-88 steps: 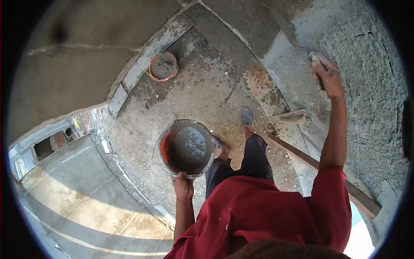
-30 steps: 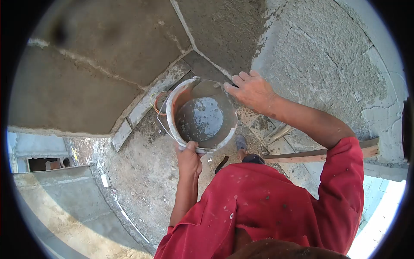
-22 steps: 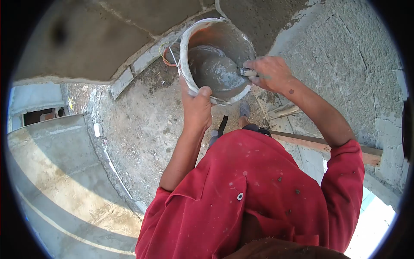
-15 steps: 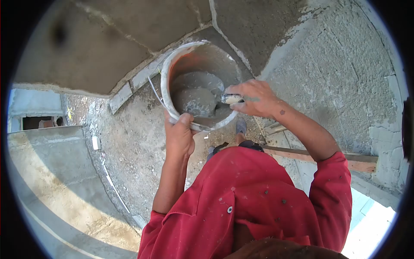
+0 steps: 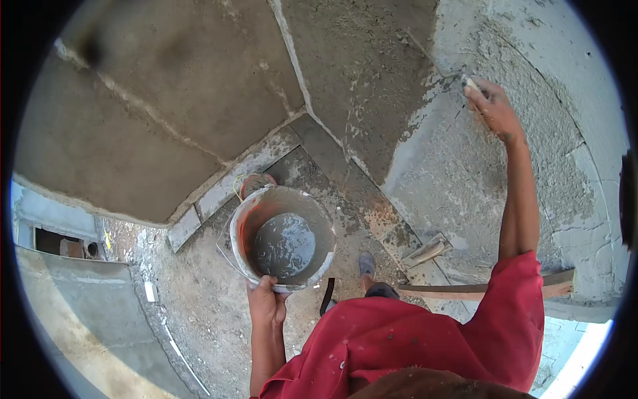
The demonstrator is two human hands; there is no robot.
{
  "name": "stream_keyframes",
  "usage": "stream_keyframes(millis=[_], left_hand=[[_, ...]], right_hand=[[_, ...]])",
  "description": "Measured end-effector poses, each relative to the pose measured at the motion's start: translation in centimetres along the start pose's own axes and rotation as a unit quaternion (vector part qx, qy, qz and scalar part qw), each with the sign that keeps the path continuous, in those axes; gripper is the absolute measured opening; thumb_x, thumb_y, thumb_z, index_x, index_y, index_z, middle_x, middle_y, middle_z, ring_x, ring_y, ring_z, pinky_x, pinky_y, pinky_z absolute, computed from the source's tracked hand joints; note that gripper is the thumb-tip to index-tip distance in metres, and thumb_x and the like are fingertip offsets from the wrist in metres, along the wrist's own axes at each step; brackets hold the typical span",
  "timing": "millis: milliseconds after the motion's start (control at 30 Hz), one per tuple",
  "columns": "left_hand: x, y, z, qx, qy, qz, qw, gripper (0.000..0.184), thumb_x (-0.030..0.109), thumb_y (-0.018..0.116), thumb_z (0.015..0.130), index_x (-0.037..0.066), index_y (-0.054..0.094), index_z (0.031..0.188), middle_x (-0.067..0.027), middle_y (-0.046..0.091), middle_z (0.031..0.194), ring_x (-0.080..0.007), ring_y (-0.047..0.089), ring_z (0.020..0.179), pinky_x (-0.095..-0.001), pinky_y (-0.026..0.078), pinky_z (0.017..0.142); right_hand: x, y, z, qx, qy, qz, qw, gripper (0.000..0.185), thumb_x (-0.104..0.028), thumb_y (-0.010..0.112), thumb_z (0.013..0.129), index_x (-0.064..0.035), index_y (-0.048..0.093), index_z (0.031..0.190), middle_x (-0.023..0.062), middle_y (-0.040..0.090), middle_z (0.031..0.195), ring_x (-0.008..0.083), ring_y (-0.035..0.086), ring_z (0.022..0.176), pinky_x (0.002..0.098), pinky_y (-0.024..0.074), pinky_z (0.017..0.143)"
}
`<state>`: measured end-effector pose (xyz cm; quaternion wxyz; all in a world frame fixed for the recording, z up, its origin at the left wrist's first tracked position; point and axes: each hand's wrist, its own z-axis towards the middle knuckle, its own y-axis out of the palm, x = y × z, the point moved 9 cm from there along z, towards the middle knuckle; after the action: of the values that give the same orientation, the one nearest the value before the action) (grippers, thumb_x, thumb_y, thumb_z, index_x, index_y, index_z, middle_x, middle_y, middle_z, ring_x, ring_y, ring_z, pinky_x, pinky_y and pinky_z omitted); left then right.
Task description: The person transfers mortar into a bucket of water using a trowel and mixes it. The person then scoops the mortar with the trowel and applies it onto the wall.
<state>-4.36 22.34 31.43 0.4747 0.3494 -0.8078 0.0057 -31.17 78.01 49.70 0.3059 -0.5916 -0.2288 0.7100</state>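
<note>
My left hand [image 5: 266, 302] grips the near rim of a round bucket [image 5: 318, 214], with the thumb over the edge. Wet grey mortar [image 5: 286, 245] lies in the bottom of the bucket, and its inner wall is partly orange. Out to the upper right, my right hand [image 5: 492, 110] is closed round the pale handle of a trowel [image 5: 468, 82]. The trowel's metal part reaches up and left against the wall, at the border between darker wet mortar [image 5: 372, 73] and the lighter rough surface [image 5: 525, 153]. Its blade is hard to make out.
Behind the held bucket, a smaller orange bucket [image 5: 258, 183] stands partly hidden on the ground. A wooden beam [image 5: 558, 284] runs from the wall past my right side. A short wood block [image 5: 428, 251] sits near the wall's foot. A low wall [image 5: 100, 292] lies at the left.
My right hand has drawn the trowel out of the bucket and moved up and right to the wall. The bucket, still in my left hand, sits lower in view.
</note>
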Motion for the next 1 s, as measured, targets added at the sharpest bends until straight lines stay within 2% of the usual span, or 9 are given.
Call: stream_keyframes(millis=[133, 267, 333, 433, 567, 667, 800, 900, 1000], left_hand=[[-2.1, -1.9, 1.9, -0.017, -0.021, 0.014, 1.0, 0.068, -0.008, 0.046, 0.083, 0.009, 0.037, 0.148, -0.0145, 0.057, 0.124, -0.0295, 0.07, 0.095, -0.0495, 0.07, 0.071], [-1.0, 1.0, 0.2, -0.035, 0.015, 0.024, 0.999, 0.062, -0.008, 0.048, 0.083, 0.005, 0.042, 0.142, -0.0126, 0.059, 0.118, -0.0245, 0.07, 0.089, -0.0411, 0.069, 0.062], [0.1, 2.0, -0.9, -0.057, 0.035, 0.022, 0.998, 0.059, -0.008, 0.048, 0.083, 0.004, 0.043, 0.14, -0.0117, 0.059, 0.117, -0.023, 0.07, 0.087, -0.0365, 0.068, 0.06], [-0.7, 1.2, -0.6, -0.09, 0.05, 0.06, 0.993, 0.06, -0.007, 0.048, 0.084, 0.005, 0.041, 0.142, -0.0107, 0.058, 0.116, -0.0198, 0.068, 0.085, -0.0307, 0.065, 0.057], [1.2, 1.8, -3.5, -0.103, 0.132, 0.073, 0.983, 0.065, -0.005, 0.05, 0.083, 0.006, 0.038, 0.146, -0.0107, 0.057, 0.121, -0.0197, 0.067, 0.096, -0.0328, 0.065, 0.068], [1.8, -0.1, -3.4, -0.093, 0.178, 0.074, 0.977, 0.064, -0.004, 0.051, 0.084, 0.006, 0.038, 0.147, -0.0118, 0.057, 0.122, -0.0217, 0.068, 0.097, -0.0376, 0.068, 0.071], [1.1, -4.3, -3.5, -0.049, 0.183, 0.098, 0.977, 0.068, -0.004, 0.049, 0.084, 0.007, 0.036, 0.15, -0.0118, 0.056, 0.123, -0.0228, 0.068, 0.098, -0.038, 0.067, 0.071], [2.1, -5.2, -4.3, -0.016, 0.127, 0.081, 0.988, 0.076, -0.006, 0.046, 0.083, 0.01, 0.031, 0.156, -0.0126, 0.055, 0.133, -0.0229, 0.066, 0.108, -0.0355, 0.065, 0.077], [4.1, -6.4, -4.2, 0.025, 0.148, 0.032, 0.988, 0.075, -0.007, 0.047, 0.08, 0.009, 0.035, 0.153, -0.0133, 0.056, 0.131, -0.0256, 0.068, 0.102, -0.0395, 0.068, 0.073]], right_hand=[[-12.4, -2.9, -6.2, 0.029, -0.064, -0.124, 0.99, 0.036, -0.034, 0.067, 0.097, -0.0057, 0.071, 0.12, 0.0057, 0.069, 0.089, 0.0184, 0.064, 0.08, 0.0334, 0.0505, 0.073], [-17.6, 7.5, -11.1, -0.029, -0.237, -0.262, 0.935, 0.034, -0.029, 0.079, 0.084, -0.0151, 0.07, 0.115, 0.0132, 0.074, 0.102, 0.0323, 0.07, 0.092, 0.0402, 0.0553, 0.078], [-19.6, 14.7, -13.9, -0.112, -0.286, -0.341, 0.888, 0.036, -0.028, 0.081, 0.08, -0.0141, 0.068, 0.111, 0.009, 0.072, 0.101, 0.028, 0.071, 0.094, 0.04, 0.0549, 0.08], [-21.7, 22.8, -18.3, -0.079, -0.395, -0.406, 0.821, 0.034, -0.021, 0.078, 0.082, -0.0111, 0.068, 0.112, 0.0074, 0.071, 0.102, 0.0251, 0.071, 0.098, 0.0389, 0.0539, 0.082], [-21.6, 29.2, -21.4, -0.117, -0.381, -0.402, 0.824, 0.031, -0.008, 0.074, 0.083, -0.0084, 0.069, 0.113, 0.0082, 0.071, 0.102, 0.0256, 0.071, 0.101, 0.0387, 0.0539, 0.085], [-21.2, 31.3, -21.7, -0.241, -0.345, -0.37, 0.828, 0.031, -0.011, 0.073, 0.084, -0.0102, 0.07, 0.115, 0.0091, 0.072, 0.104, 0.0267, 0.071, 0.102, 0.0392, 0.0549, 0.087], [-18.5, 35.8, -23.1, -0.369, -0.249, -0.242, 0.862, 0.046, -0.025, 0.075, 0.087, -0.0204, 0.068, 0.132, 0.0093, 0.072, 0.117, 0.0294, 0.067, 0.114, 0.0426, 0.0516, 0.099], [-18.3, 38.5, -25.5, -0.384, -0.24, -0.116, 0.884, 0.05, -0.04, 0.07, 0.089, -0.0236, 0.066, 0.136, 0.0076, 0.067, 0.13, 0.0276, 0.055, 0.131, 0.047, 0.0388, 0.112], [-22.4, 39.3, -24.3, -0.414, -0.256, -0.099, 0.868, 0.05, -0.038, 0.071, 0.085, -0.0224, 0.067, 0.133, 0.008, 0.068, 0.127, 0.0293, 0.058, 0.127, 0.0484, 0.0416, 0.107]])
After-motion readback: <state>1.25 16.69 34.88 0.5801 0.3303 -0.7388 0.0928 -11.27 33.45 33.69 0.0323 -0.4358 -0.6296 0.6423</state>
